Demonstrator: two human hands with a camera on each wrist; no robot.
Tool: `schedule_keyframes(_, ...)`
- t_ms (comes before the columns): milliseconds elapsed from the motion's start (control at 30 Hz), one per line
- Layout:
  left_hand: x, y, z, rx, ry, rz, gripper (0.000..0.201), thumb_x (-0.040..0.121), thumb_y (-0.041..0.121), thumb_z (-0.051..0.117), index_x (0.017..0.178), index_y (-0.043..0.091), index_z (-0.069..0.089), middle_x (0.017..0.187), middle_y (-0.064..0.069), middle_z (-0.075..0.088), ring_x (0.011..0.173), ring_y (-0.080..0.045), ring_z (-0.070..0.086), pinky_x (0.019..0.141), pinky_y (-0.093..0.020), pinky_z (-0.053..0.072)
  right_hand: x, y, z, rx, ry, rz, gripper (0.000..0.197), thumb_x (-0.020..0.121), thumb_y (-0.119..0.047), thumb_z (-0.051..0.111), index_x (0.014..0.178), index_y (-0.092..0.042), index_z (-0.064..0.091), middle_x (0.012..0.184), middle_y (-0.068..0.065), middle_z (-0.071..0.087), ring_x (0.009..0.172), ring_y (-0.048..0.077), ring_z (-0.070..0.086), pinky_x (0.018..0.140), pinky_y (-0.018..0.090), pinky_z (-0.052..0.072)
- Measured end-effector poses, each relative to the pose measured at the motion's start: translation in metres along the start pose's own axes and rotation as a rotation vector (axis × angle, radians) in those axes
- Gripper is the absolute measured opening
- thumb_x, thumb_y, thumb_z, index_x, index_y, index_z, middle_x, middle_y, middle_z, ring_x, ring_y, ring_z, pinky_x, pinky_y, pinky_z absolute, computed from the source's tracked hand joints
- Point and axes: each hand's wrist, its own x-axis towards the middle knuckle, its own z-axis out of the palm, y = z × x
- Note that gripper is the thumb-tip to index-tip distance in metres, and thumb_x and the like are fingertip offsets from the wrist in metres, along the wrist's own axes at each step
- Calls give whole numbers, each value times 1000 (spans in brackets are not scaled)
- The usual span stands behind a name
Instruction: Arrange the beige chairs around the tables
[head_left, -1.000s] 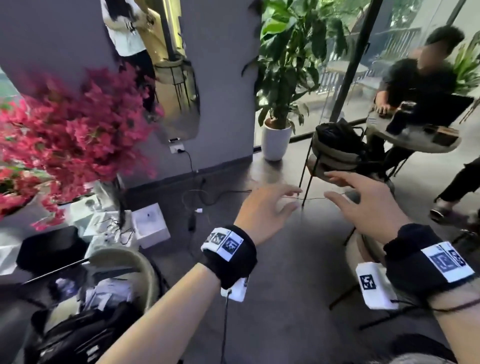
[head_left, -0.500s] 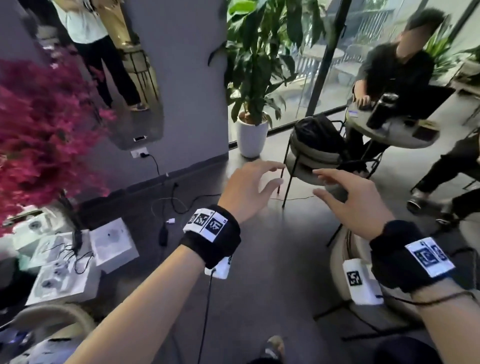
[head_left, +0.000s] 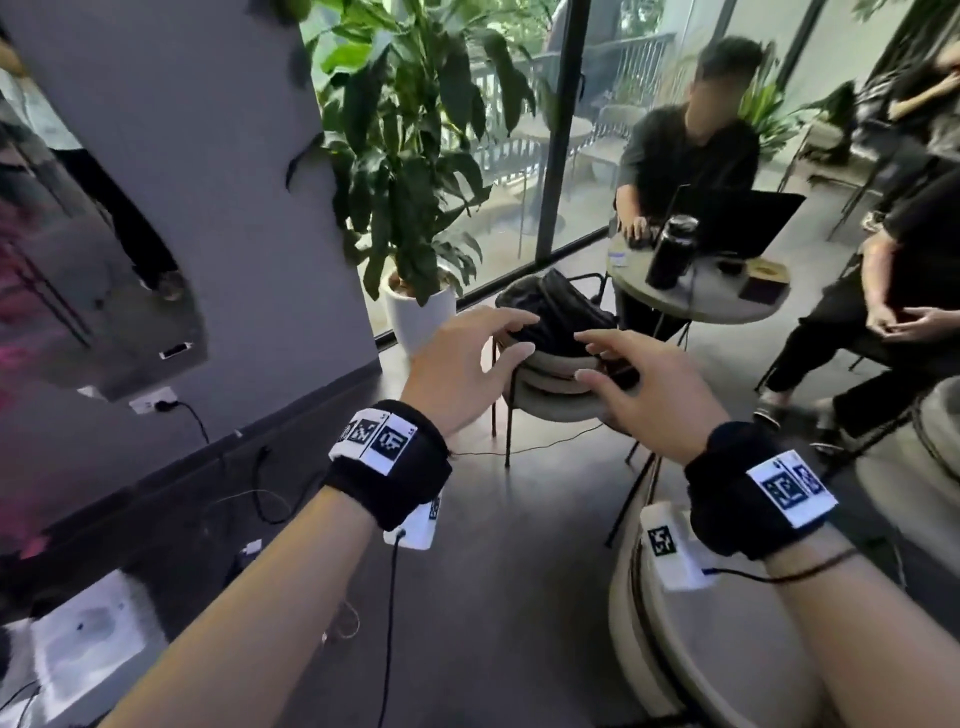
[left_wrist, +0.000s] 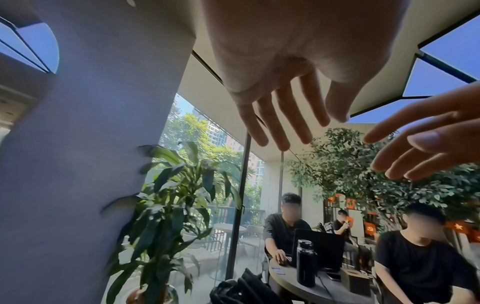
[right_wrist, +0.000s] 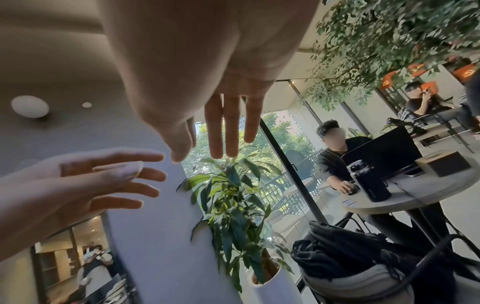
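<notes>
Chair to move: the beige chair stands on the floor in front of me, a bit to the right, next to the round table.
Which way from my hands: it is farther away and lower than both hands; I think I must reach forward and down.
Left hand: fingers spread, holding nothing, up in the air near the chair's left side.
Right hand: fingers spread too, holding nothing, near the chair's right side.
Nearer hand: I cannot tell; both look about the same.
In the way: a black backpack sits on the seat.
Close by: a potted plant on the far left of the chair, people sitting at the table, and another beige chair near me on the right.
Watch out: a thin cable runs on the floor under the chair.
</notes>
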Motion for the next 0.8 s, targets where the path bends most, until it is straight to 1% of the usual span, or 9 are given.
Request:
schedule_keyframes(100, 49, -20, 29, -53, -65, 44, 27, 96, 40, 60, 122, 37, 62, 110, 17, 67, 102, -1, 59, 91, -21, 48, 31, 43, -3, -15, 52, 32, 38, 90, -27, 72, 127, -26, 64, 113, -13, 66, 101, -8, 54, 91, -2, 31)
schedule_keyframes(167, 85, -36, 53, -91, -128, 44, 25, 95, 40, 60, 120, 39, 63, 107, 18, 68, 100, -3, 61, 85, -19, 47, 52, 75, -2, -5, 92, 64, 39, 88, -25, 73, 126, -24, 65, 113, -11, 67, 100, -9, 53, 92, 0, 34)
schedule_keyframes(233, 123, -53, 79, -134, -183, 40, 24, 94, 37, 62, 118, 38, 65, 104, 18, 69, 98, -4, 64, 83, -18, 47, 72, 110, 1, 15, 112, 112, 39, 89, -26, 73, 127, -24, 64, 113, -10, 68, 101, -3, 59, 93, 12, 44)
schedule_keyframes(300, 161, -71, 106, -171, -225, 72, 23, 94, 34, 64, 116, 37, 67, 102, 18, 70, 93, -3, 66, 84, -20, 50, 93, 145, 4, 4, 114, 169, 39, 90, -28, 71, 128, -25, 63, 112, -9, 68, 103, 2, 61, 94, 23, 49)
schedule_keyframes(400, 218, -94, 150, -203, -328, 89, 22, 94, 32, 64, 115, 38, 67, 100, 20, 69, 88, -2, 65, 81, -22, 51, 123, 197, 2, -17, 154, 307, 38, 90, -30, 69, 127, -27, 64, 111, -7, 69, 101, 9, 63, 93, 30, 51)
schedule_keyframes(467, 252, -104, 182, -239, -392, 92, 23, 94, 31, 64, 115, 39, 66, 100, 21, 69, 90, -3, 65, 83, -22, 51, 132, 228, -4, -21, 197, 388, 37, 90, -30, 70, 126, -26, 64, 109, -5, 69, 101, 11, 64, 93, 32, 51)
schedule_keyframes(600, 304, -107, 258, -265, -564, 128, 28, 94, 29, 64, 121, 37, 64, 106, 18, 68, 91, -3, 66, 86, -24, 53, 123, 279, -20, -47, 253, 576, 37, 91, -30, 69, 127, -24, 63, 110, -4, 67, 102, 11, 62, 94, 28, 48)
schedule_keyframes(700, 329, -88, 321, -319, -671, 216, 32, 94, 29, 64, 125, 35, 61, 113, 14, 62, 89, -8, 66, 84, -23, 52, 98, 313, -41, -59, 318, 714, 37, 92, -35, 66, 128, -27, 62, 116, -7, 66, 107, 8, 61, 96, 28, 48)
schedule_keyframes(800, 350, -57, 383, -395, -776, 284, 33, 94, 25, 65, 127, 31, 62, 110, 8, 61, 85, -13, 65, 81, -20, 50, 70, 345, -62, -86, 369, 865, 37, 91, -35, 67, 128, -28, 62, 111, -8, 65, 102, 8, 61, 94, 29, 49)
